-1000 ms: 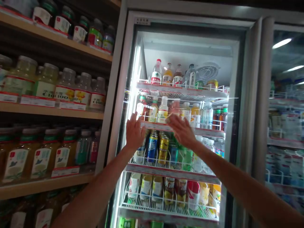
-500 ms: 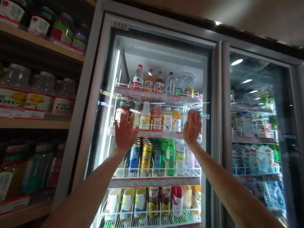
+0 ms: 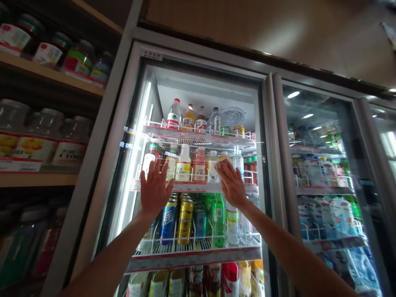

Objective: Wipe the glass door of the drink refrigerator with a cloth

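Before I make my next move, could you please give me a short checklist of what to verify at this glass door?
1. Left hand open, palm toward the glass door: ok.
2. Pale wad at the fingers of the right hand: ok, though its material is unclear.
3. Hands apart from each other: ok, with a wide gap between them.
4. Red-capped bottle upright on the top shelf: ok.
5. Glass free of smudges: cannot tell; reflections and the lit drinks behind hide any marks.
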A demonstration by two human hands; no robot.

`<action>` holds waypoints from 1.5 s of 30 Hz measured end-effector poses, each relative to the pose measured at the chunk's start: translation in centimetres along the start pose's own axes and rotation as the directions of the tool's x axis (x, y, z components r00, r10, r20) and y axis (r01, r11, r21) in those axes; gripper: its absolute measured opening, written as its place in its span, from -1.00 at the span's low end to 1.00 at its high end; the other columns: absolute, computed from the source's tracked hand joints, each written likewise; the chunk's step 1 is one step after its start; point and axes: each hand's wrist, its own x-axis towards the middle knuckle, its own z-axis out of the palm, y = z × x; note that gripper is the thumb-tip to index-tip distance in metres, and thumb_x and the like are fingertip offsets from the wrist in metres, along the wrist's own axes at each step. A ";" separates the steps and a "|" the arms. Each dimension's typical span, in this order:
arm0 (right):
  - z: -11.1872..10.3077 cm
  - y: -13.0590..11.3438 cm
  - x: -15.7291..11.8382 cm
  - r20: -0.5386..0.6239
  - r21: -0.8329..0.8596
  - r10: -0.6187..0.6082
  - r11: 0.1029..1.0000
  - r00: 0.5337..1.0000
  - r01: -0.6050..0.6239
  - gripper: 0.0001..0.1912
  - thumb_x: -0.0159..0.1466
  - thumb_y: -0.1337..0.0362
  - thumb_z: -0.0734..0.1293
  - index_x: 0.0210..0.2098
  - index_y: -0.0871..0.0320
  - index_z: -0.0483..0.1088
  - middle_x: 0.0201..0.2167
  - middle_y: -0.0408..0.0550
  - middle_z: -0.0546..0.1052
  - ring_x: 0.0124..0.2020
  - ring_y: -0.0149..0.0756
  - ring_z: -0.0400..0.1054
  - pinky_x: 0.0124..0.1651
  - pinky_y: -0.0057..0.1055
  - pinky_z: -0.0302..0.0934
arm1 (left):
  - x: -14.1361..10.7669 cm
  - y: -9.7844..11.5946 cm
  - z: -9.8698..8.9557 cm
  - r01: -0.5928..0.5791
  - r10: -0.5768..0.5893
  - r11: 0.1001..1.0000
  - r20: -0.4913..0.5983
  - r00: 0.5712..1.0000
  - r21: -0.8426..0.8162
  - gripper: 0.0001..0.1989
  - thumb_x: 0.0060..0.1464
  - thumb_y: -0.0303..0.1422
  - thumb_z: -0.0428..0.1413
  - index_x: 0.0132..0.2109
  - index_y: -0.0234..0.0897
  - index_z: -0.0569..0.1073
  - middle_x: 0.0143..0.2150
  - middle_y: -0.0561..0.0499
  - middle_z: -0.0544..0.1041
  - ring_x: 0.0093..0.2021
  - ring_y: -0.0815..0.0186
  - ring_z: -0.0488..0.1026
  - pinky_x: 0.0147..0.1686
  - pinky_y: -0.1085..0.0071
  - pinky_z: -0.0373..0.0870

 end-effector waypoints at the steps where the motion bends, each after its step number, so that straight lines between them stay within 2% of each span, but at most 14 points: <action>1: -0.1 0.7 0.2 -0.040 -0.016 0.045 0.999 0.998 -0.046 -0.42 0.33 0.35 0.04 0.32 0.00 -0.11 0.31 -0.02 0.10 0.35 -0.17 -0.15 0.26 0.00 -0.04 | 0.0 0.0 0.0 0.002 -0.002 1.000 0.002 1.000 0.005 -0.41 0.19 -0.21 -0.09 0.32 -0.17 -0.01 0.36 -0.17 0.02 0.36 0.06 -0.10 0.27 -0.09 -0.16; 5: -0.1 2.7 2.5 -0.279 -0.026 0.398 0.906 0.874 -0.422 -0.45 0.32 0.33 0.03 0.30 0.18 -0.01 0.29 0.14 0.12 0.35 -0.04 -0.15 0.24 0.07 -0.03 | -0.1 0.3 -0.1 0.015 -0.015 0.999 0.020 1.000 0.034 -0.42 0.20 -0.22 -0.11 0.32 -0.20 -0.01 0.35 -0.18 0.02 0.36 0.06 -0.10 0.26 -0.08 -0.16; 9: 0.1 -0.1 3.9 0.009 -0.018 0.055 0.998 0.998 -0.055 -0.42 0.33 0.32 0.02 0.33 0.08 -0.11 0.34 -0.05 0.01 0.37 -0.18 -0.25 0.30 -0.05 -0.10 | -0.1 0.4 -0.4 0.024 -0.028 0.998 0.051 0.998 0.064 -0.45 0.21 -0.21 -0.14 0.30 -0.26 0.07 0.34 -0.21 0.05 0.36 0.06 -0.10 0.26 -0.07 -0.15; 11: -0.1 -0.8 4.3 0.124 0.012 -0.100 0.995 0.987 0.099 -0.42 0.33 0.31 0.03 0.33 0.00 -0.12 0.35 -0.14 0.00 0.37 -0.23 -0.24 0.31 -0.06 -0.12 | 0.4 0.2 -0.7 0.021 -0.025 0.998 0.056 0.998 0.065 -0.46 0.20 -0.18 -0.15 0.27 -0.27 0.12 0.33 -0.22 0.09 0.35 0.04 -0.05 0.25 -0.06 -0.11; 16: -0.4 0.5 6.1 -0.044 -0.083 0.393 0.915 0.918 -0.396 -0.43 0.32 0.34 0.00 0.32 0.09 -0.06 0.35 -0.02 -0.02 0.36 -0.07 -0.20 0.24 0.06 -0.04 | 3.5 -1.3 -1.2 0.045 -0.048 0.994 0.022 0.999 0.103 -0.47 0.21 -0.16 -0.18 0.21 -0.36 0.22 0.31 -0.27 0.13 0.33 0.02 0.00 0.22 -0.03 -0.03; 19: 0.2 -1.1 6.1 0.061 -0.044 0.120 0.992 0.991 -0.118 -0.40 0.31 0.33 0.04 0.33 0.08 -0.12 0.36 -0.08 -0.04 0.37 -0.14 -0.28 0.29 -0.03 -0.08 | 4.7 -2.4 -1.0 0.042 -0.045 0.993 0.023 0.999 0.106 -0.45 0.22 -0.13 -0.21 0.23 -0.35 0.20 0.32 -0.27 0.10 0.34 0.03 -0.03 0.23 -0.05 -0.07; 22: 0.6 -2.3 5.9 0.139 0.030 -0.203 0.979 0.969 0.201 -0.38 0.31 0.33 0.06 0.33 -0.04 -0.17 0.35 -0.18 -0.01 0.37 -0.21 -0.24 0.31 -0.05 -0.11 | 4.6 -3.0 -0.6 0.012 -0.014 0.997 0.021 1.000 0.074 -0.45 0.22 -0.14 -0.20 0.25 -0.32 0.16 0.32 -0.26 0.08 0.35 0.06 -0.06 0.25 -0.04 -0.11; 27: 1.2 -2.8 7.7 -0.058 -0.033 0.265 0.963 0.963 -0.267 -0.37 0.31 0.34 0.02 0.35 0.00 -0.23 0.35 -0.06 -0.02 0.36 -0.03 -0.20 0.22 0.12 -0.03 | 4.0 -3.2 -0.4 -0.005 0.006 0.997 -0.008 1.000 0.072 -0.46 0.22 -0.15 -0.17 0.26 -0.31 0.15 0.32 -0.24 0.09 0.35 0.08 -0.07 0.26 -0.02 -0.10; 30: 1.4 -5.1 7.7 0.074 0.028 -0.071 0.997 0.995 0.069 -0.34 0.30 0.32 0.07 0.35 0.01 -0.25 0.35 -0.12 -0.02 0.37 -0.12 -0.26 0.29 0.02 -0.10 | 4.0 -3.3 -0.4 -0.017 0.018 0.997 -0.008 1.000 0.079 -0.48 0.23 -0.17 -0.20 0.24 -0.33 0.17 0.32 -0.23 0.11 0.35 0.09 -0.05 0.25 0.00 -0.07; 32: 1.5 -6.3 7.8 0.146 0.094 -0.292 0.955 0.945 0.281 -0.33 0.30 0.32 0.09 0.34 -0.03 -0.23 0.35 -0.18 0.00 0.37 -0.20 -0.23 0.32 -0.03 -0.15 | 4.0 -3.4 -0.4 -0.023 0.025 0.996 -0.014 1.000 0.087 -0.49 0.23 -0.18 -0.20 0.24 -0.34 0.18 0.32 -0.23 0.11 0.35 0.10 -0.05 0.25 0.00 -0.06; 37: 1.7 -7.4 9.9 0.065 0.000 0.204 0.979 0.977 -0.204 -0.38 0.31 0.34 0.04 0.34 0.01 -0.18 0.36 -0.13 -0.06 0.37 -0.10 -0.27 0.27 0.07 -0.11 | 3.8 -3.7 -0.2 -0.030 0.032 0.998 -0.036 0.999 0.059 -0.51 0.23 -0.23 -0.20 0.24 -0.32 0.16 0.31 -0.20 0.12 0.35 0.13 -0.04 0.27 0.02 -0.07; 40: 1.9 -8.9 9.6 0.130 0.070 -0.091 0.994 0.987 0.083 -0.34 0.29 0.32 0.08 0.34 0.04 -0.20 0.37 -0.18 -0.09 0.38 -0.16 -0.35 0.32 -0.01 -0.16 | 3.7 -4.0 0.0 -0.022 0.024 1.000 -0.069 0.997 0.021 -0.53 0.23 -0.25 -0.20 0.23 -0.30 0.17 0.30 -0.18 0.17 0.34 0.18 -0.02 0.27 0.07 -0.05; 42: 1.8 -9.2 9.2 0.185 0.142 -0.370 0.927 0.910 0.348 -0.31 0.28 0.33 0.11 0.34 0.00 -0.22 0.37 -0.24 -0.09 0.38 -0.24 -0.34 0.34 -0.06 -0.20 | 3.7 -4.1 0.1 -0.031 0.033 0.999 -0.082 0.996 0.023 -0.54 0.23 -0.27 -0.20 0.22 -0.31 0.18 0.28 -0.18 0.20 0.34 0.19 0.00 0.27 0.08 -0.03; 45: 1.5 -7.8 9.7 0.163 0.085 -0.194 0.980 0.967 0.182 -0.35 0.28 0.37 0.09 0.33 -0.01 -0.16 0.36 -0.18 -0.06 0.37 -0.22 -0.25 0.32 0.00 -0.21 | 3.6 -4.2 0.2 -0.046 0.050 0.997 -0.080 0.996 0.056 -0.56 0.23 -0.30 -0.18 0.20 -0.33 0.21 0.27 -0.18 0.22 0.33 0.16 0.02 0.25 0.07 0.01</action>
